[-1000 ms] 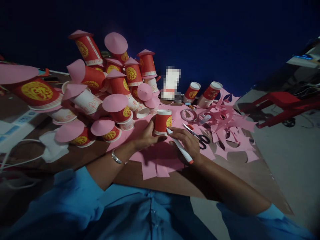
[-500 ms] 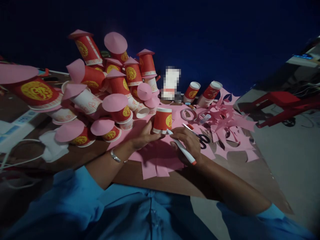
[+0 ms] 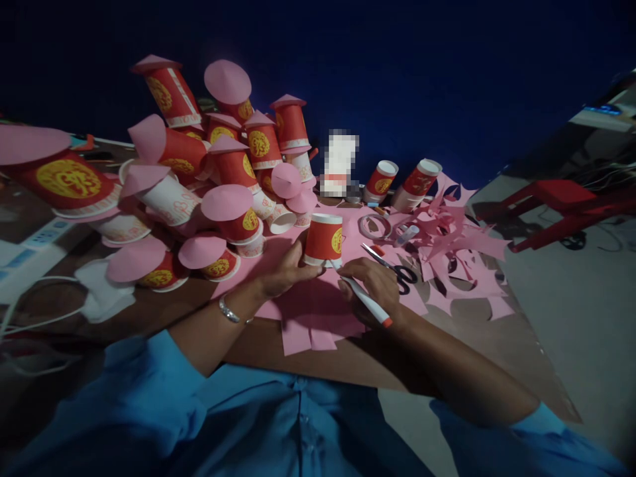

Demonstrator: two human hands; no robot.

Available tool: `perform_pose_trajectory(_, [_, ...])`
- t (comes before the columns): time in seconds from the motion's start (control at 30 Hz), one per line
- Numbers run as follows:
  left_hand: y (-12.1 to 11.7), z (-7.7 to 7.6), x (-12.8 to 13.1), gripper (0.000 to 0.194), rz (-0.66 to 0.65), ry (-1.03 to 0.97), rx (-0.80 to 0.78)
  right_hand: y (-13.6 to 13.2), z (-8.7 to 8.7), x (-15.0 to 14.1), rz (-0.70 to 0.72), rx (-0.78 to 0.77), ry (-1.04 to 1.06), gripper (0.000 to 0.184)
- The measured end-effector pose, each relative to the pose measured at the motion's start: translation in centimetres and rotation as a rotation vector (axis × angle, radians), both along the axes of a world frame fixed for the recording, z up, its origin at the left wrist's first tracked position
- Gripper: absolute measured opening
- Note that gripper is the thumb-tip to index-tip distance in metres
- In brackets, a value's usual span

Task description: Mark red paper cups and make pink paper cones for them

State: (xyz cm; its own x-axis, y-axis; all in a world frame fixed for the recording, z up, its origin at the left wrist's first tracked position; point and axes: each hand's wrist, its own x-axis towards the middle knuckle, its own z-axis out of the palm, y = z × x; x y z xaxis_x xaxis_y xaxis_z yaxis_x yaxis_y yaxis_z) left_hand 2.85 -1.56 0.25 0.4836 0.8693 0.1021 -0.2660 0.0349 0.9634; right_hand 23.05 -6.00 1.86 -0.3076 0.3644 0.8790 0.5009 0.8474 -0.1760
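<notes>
A red paper cup [image 3: 320, 242] with a yellow emblem and white bands stands in front of me, on or just over the pink paper [image 3: 322, 324]. My left hand [image 3: 285, 273] is wrapped round its lower left side, the thumb along the bottom band. In my right hand [image 3: 372, 281] is a white marker [image 3: 366, 301] with an orange-red end. The marker's tip touches or nearly touches the cup's lower white band. Scissors [image 3: 400, 273] with black handles lie just right of my right hand, near a small orange-red cap [image 3: 376, 250].
Red cups with pink cone tops [image 3: 233, 218] are piled on the left. Pink paper offcuts [image 3: 462, 252], a tape roll [image 3: 375, 226] and a glue stick [image 3: 407, 235] lie to the right. Two red cups [image 3: 417, 184] stand at the back. A red stool [image 3: 556, 205] is beyond the table's edge.
The marker's tip has shifted slightly left and down along the cup's lower band. My left hand and the cup are almost unchanged; the view has tilted a little.
</notes>
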Motion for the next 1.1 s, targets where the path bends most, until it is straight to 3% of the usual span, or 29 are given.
perform_pose_trajectory(0.57, [0.18, -0.21, 0.15, 0.077, 0.011, 0.027, 0.019, -0.38, 0.31, 0.16, 0.004, -0.066, -0.060, 0.008])
perform_pose_trajectory(1.1, [0.03, -0.01, 0.31, 0.080, -0.004, 0.015, -0.035, -0.04, 0.37, 0.11, 0.005, -0.002, -0.023, 0.009])
